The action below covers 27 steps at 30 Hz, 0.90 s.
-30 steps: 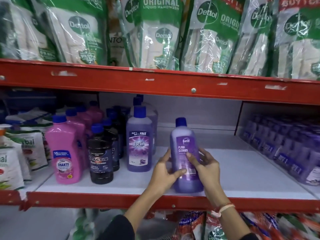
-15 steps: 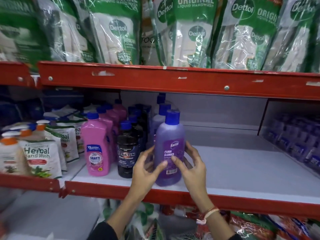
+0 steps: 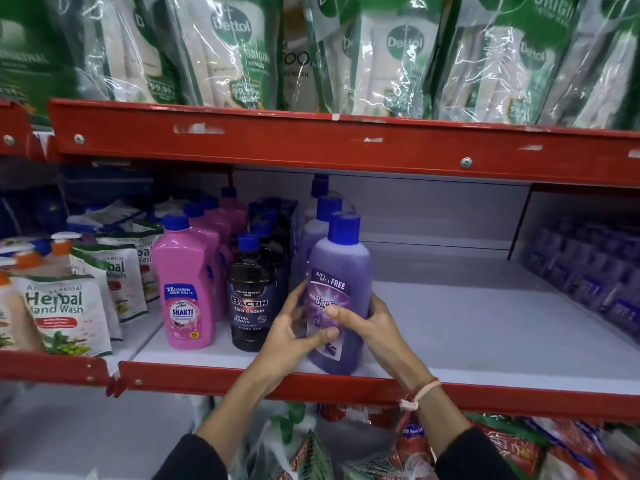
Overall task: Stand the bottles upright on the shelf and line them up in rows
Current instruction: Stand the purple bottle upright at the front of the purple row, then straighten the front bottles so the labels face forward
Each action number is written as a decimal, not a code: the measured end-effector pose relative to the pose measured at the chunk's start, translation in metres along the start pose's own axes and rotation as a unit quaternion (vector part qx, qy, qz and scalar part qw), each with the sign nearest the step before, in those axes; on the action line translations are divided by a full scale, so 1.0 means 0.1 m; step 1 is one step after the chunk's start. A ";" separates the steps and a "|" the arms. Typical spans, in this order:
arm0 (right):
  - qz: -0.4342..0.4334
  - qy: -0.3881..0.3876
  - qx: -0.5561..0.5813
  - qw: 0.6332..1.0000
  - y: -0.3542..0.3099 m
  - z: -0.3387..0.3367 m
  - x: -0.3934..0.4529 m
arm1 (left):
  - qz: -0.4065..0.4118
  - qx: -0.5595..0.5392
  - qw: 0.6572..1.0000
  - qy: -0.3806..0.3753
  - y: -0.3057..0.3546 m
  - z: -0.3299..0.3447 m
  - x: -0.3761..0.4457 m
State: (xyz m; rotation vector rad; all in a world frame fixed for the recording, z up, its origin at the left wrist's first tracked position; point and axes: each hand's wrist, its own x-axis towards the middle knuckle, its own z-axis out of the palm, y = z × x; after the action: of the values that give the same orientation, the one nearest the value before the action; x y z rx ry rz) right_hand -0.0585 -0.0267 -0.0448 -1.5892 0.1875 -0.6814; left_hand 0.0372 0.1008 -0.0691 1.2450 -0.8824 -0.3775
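Both hands, left hand [image 3: 289, 336] and right hand [image 3: 372, 322], fingers clasped round purple bottle [image 3: 337, 292], upright at shelf [image 3: 485, 327] front, beside black bottle [image 3: 251, 296]. Risk: nudge topples neighbour.

A shop, prob. the cleaning/hygiene aisle of a supermarket: red metal racking [image 3: 311, 147] w/ white shelf boards, stocked w/ many copies of the same goods. Top level holds rows of Dettol handwash refill packs [image 3: 235, 53]; below stand pink Shakti bottles [image 3: 185, 289], dark Bactin floor cleaner bottles [image 3: 251, 299] & purple ones labelled "Buy 1 Get 1 Free" [image 3: 341, 271]. Herbal hand wash pouches [image 3: 62, 310] fill the next bay, left.
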 end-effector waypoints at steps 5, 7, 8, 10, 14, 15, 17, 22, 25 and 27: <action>-0.036 0.047 -0.056 0.997 0.10 -0.01 0.04 | 0.068 0.128 0.982 0.123 -0.04 0.10 -0.01; -0.051 0.050 -0.089 0.993 0.14 0.02 0.04 | 0.071 0.164 0.973 0.147 -0.05 0.13 -0.01; -0.057 0.050 -0.107 0.991 0.16 0.03 0.04 | 0.072 0.180 0.969 0.154 -0.06 0.14 -0.01; -0.068 0.051 -0.136 0.987 0.17 0.02 0.05 | 0.075 0.200 0.963 0.165 -0.06 0.16 -0.02; -0.076 0.053 -0.162 0.982 0.21 -0.01 0.06 | 0.064 0.192 0.966 0.159 -0.09 0.15 -0.03; -0.079 0.056 -0.164 0.982 0.21 -0.02 0.06 | 0.063 0.191 0.967 0.155 -0.08 0.14 -0.02; -0.084 0.056 -0.162 0.982 0.22 -0.02 0.06 | 0.063 0.186 0.969 0.149 -0.09 0.14 -0.02; -0.109 0.072 -0.200 0.971 0.19 -0.01 0.03 | 0.066 0.197 0.968 0.140 -0.06 0.14 -0.08; -0.182 0.163 -0.320 0.916 0.13 0.08 -0.07 | 0.106 0.243 0.951 0.161 -0.01 0.11 -0.23; -0.283 0.230 -0.377 0.851 0.10 0.28 -0.20 | 0.139 0.243 0.942 0.185 0.03 0.02 -0.40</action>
State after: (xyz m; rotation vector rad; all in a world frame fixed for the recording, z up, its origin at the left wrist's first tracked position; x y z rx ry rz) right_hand -0.0576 0.0057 -0.0603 -2.2358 0.3790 -1.5997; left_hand 0.0104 0.1282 -0.0806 1.5493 -0.8312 0.3175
